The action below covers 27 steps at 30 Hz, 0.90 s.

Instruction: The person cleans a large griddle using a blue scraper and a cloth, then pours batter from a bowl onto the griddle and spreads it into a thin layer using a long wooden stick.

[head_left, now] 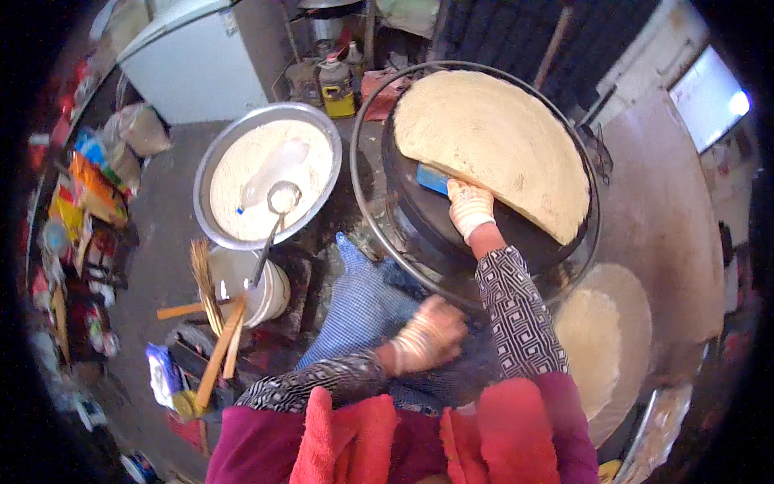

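Note:
A large pale pancake covers the far part of a round black griddle. Its near edge runs nearly straight across, and dark griddle shows in front of it. My right hand, in a light glove or wrap with bare wrist above, grips a blue scraper at that edge. The scraper's far side touches or lies just under the pancake; I cannot tell which. Lower down, close to my lap, my left hand is curled into a loose fist, slightly blurred, with nothing visible in it.
A metal ring surrounds the griddle. To the left, a wide metal basin holds pale batter and a ladle. Below it stand a white bucket, a straw brush and wooden sticks. Another pancake lies at right.

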Each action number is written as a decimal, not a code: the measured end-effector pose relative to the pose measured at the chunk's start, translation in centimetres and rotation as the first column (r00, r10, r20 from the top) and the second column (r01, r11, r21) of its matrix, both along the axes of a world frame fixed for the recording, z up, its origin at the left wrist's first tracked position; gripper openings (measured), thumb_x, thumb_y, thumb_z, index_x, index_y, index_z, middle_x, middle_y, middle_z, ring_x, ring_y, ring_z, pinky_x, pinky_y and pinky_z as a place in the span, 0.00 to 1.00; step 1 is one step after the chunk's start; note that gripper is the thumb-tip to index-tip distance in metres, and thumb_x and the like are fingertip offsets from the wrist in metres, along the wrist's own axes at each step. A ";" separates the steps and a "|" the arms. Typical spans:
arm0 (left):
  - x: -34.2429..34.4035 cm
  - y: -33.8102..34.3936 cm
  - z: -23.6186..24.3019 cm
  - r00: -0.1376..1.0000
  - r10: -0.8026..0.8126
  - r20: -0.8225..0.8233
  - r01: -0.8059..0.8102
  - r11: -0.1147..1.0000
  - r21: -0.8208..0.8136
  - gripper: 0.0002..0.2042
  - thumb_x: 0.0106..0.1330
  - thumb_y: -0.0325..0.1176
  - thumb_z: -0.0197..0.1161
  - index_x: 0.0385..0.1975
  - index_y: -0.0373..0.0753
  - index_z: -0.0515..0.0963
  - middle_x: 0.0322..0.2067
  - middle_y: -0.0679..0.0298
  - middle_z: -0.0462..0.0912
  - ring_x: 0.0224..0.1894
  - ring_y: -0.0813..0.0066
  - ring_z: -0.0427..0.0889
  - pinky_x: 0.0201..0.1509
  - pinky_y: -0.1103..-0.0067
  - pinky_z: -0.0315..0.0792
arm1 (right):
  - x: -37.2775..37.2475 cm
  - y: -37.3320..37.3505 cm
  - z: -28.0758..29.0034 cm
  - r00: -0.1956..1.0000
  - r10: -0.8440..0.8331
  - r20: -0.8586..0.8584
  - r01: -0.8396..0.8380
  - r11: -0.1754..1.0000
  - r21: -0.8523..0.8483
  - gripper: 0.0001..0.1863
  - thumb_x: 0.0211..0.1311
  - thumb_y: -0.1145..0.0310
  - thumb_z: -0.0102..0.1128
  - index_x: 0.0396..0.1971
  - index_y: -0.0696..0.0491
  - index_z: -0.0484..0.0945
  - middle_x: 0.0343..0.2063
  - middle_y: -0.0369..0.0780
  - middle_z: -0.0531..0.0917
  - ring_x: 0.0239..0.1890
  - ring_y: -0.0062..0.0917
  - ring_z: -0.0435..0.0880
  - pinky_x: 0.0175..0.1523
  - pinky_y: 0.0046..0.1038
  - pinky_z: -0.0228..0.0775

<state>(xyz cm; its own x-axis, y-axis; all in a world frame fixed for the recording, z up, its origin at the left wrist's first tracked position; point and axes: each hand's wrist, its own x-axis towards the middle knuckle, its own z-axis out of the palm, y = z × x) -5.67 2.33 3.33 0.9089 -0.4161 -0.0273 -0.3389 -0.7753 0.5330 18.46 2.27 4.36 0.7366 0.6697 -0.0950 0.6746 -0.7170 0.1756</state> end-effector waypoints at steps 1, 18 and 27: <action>0.1 2.2 1.8 0.961 0.115 -0.251 -0.074 0.983 0.168 0.21 0.54 0.44 0.62 0.45 0.39 0.74 0.53 0.52 0.71 0.59 0.57 0.67 0.66 0.56 0.53 | -0.2 -0.3 -0.6 0.999 0.022 0.034 -0.023 1.000 0.019 0.21 0.63 0.70 0.42 0.55 0.49 0.72 0.50 0.42 0.81 0.52 0.31 0.81 0.54 0.34 0.71; -1.4 8.9 -5.4 0.665 0.746 0.029 -0.687 0.596 0.415 0.37 0.58 0.56 0.61 0.64 0.43 0.61 0.61 0.46 0.62 0.62 0.44 0.62 0.60 0.54 0.62 | 2.6 1.2 -0.5 0.998 -0.061 -0.026 0.066 0.965 0.253 0.15 0.63 0.71 0.43 0.46 0.55 0.75 0.42 0.48 0.83 0.48 0.37 0.83 0.51 0.40 0.73; -1.9 9.7 -6.6 0.688 0.725 0.000 -0.689 0.654 0.313 0.35 0.60 0.54 0.60 0.64 0.41 0.61 0.61 0.44 0.62 0.62 0.42 0.61 0.62 0.54 0.60 | 4.3 1.7 0.3 0.999 -0.022 -0.028 0.027 0.976 0.215 0.17 0.65 0.71 0.40 0.48 0.56 0.75 0.45 0.48 0.82 0.48 0.42 0.81 0.54 0.44 0.71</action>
